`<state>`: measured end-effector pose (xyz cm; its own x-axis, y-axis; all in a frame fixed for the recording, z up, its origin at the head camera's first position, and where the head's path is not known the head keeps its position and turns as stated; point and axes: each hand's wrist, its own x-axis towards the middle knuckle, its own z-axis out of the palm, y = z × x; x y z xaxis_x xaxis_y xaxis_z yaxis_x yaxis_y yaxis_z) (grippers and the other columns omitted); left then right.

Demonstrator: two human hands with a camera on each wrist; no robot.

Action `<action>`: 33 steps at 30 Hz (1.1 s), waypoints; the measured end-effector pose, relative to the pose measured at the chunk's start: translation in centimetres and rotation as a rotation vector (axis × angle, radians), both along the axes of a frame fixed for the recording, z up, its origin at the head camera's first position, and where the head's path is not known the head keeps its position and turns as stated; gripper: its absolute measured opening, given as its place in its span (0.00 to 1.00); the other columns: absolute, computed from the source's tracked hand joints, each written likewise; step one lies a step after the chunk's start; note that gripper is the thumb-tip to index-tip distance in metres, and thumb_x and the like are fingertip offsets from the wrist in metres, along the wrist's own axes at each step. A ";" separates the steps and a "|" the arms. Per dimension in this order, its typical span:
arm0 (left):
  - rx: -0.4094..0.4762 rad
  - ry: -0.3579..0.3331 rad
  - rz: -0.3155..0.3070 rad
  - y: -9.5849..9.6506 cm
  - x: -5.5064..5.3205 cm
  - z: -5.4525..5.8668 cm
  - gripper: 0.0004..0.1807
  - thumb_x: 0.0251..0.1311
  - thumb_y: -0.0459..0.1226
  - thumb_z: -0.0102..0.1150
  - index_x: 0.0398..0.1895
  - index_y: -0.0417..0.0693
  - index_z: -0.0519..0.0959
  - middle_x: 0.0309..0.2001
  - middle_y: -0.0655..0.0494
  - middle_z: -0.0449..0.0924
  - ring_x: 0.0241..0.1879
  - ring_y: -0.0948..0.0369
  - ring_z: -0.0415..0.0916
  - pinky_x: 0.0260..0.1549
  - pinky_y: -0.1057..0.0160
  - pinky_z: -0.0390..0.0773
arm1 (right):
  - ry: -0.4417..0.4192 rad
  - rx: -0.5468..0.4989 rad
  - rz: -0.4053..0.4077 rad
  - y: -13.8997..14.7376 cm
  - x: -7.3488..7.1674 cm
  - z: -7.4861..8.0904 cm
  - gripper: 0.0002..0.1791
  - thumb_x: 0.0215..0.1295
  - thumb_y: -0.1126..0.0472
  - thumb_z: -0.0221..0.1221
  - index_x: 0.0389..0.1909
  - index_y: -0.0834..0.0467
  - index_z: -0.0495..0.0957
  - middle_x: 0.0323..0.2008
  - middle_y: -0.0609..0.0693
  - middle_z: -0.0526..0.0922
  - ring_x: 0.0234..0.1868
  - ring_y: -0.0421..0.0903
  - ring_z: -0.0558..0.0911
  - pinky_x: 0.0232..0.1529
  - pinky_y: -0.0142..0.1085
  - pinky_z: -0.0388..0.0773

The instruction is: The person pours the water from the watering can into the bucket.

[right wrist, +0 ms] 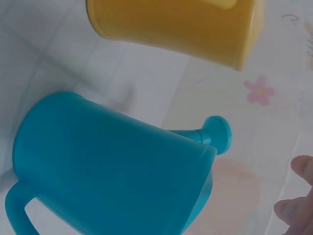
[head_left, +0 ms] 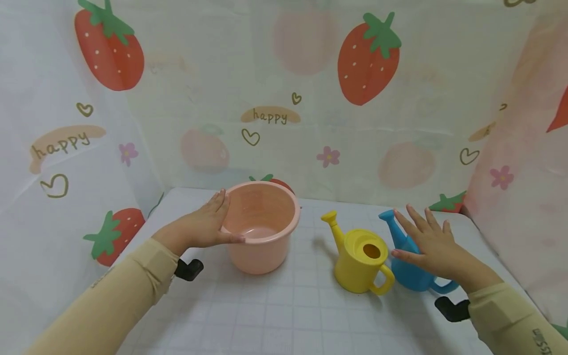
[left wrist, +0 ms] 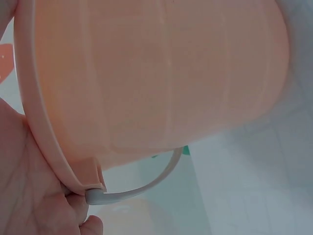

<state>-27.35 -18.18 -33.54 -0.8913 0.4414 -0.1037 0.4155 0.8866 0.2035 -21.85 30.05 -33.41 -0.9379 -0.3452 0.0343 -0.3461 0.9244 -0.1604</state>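
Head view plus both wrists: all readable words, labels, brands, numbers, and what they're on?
"happy": left wall sheet.
"happy": back wall sheet.
Small patch near the right corner: lettering too small to read.
Right sleeve: dark lettering, sideways, unclear.
Right wrist view, right edge: lettering cut off, unreadable.
Pink bucket, yellow watering can, blue watering can: no text visible.

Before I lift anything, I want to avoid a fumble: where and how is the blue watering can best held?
Its loop handle looks best, taken by the right hand from the near right. The blue watering can stands upright with its spout toward the far left and the handle opposite; the yellow watering can stands close on its left, leaving less room there.
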 end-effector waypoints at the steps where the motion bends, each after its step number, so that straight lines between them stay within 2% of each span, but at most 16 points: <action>1: -0.001 -0.004 -0.001 0.0 0.0 0.1 0.70 0.39 0.77 0.40 0.69 0.32 0.34 0.70 0.38 0.24 0.70 0.46 0.27 0.65 0.47 0.43 | -0.001 -0.002 -0.001 0.0 0.0 0.0 0.50 0.57 0.32 0.49 0.72 0.46 0.34 0.71 0.62 0.35 0.66 0.70 0.29 0.52 0.72 0.24; 7: -0.010 -0.006 0.001 0.1 0.0 0.3 0.69 0.40 0.77 0.41 0.69 0.30 0.35 0.70 0.37 0.25 0.70 0.45 0.27 0.65 0.46 0.43 | -0.003 -0.013 -0.003 -0.1 0.1 0.1 0.50 0.58 0.34 0.51 0.72 0.47 0.35 0.71 0.62 0.35 0.67 0.69 0.29 0.52 0.71 0.24; 24: -0.103 0.016 -0.026 0.5 -0.1 0.9 0.69 0.40 0.78 0.36 0.69 0.30 0.37 0.70 0.34 0.29 0.69 0.43 0.28 0.65 0.44 0.40 | 0.012 -0.094 0.025 -0.6 0.5 0.3 0.48 0.60 0.39 0.53 0.72 0.48 0.36 0.71 0.62 0.36 0.68 0.66 0.29 0.55 0.68 0.23; 28: -0.104 0.007 -0.021 0.4 -0.1 0.8 0.69 0.40 0.78 0.36 0.69 0.30 0.37 0.70 0.35 0.28 0.69 0.44 0.27 0.65 0.44 0.39 | -0.004 -0.148 0.039 -0.7 0.7 0.2 0.48 0.60 0.41 0.54 0.72 0.48 0.36 0.71 0.62 0.36 0.68 0.66 0.29 0.56 0.68 0.26; 33: -0.106 0.002 -0.014 0.4 -0.2 0.7 0.69 0.40 0.78 0.36 0.69 0.30 0.37 0.70 0.35 0.27 0.69 0.44 0.27 0.65 0.44 0.39 | -0.042 -0.243 0.036 -0.8 0.8 -0.3 0.47 0.61 0.43 0.55 0.72 0.45 0.35 0.72 0.58 0.35 0.69 0.63 0.29 0.56 0.71 0.37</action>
<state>-27.51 -17.82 -32.84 -0.8854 0.4406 -0.1485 0.4284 0.8972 0.1077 -21.03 29.27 -33.74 -0.9274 -0.3650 0.0819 -0.3667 0.8439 -0.3915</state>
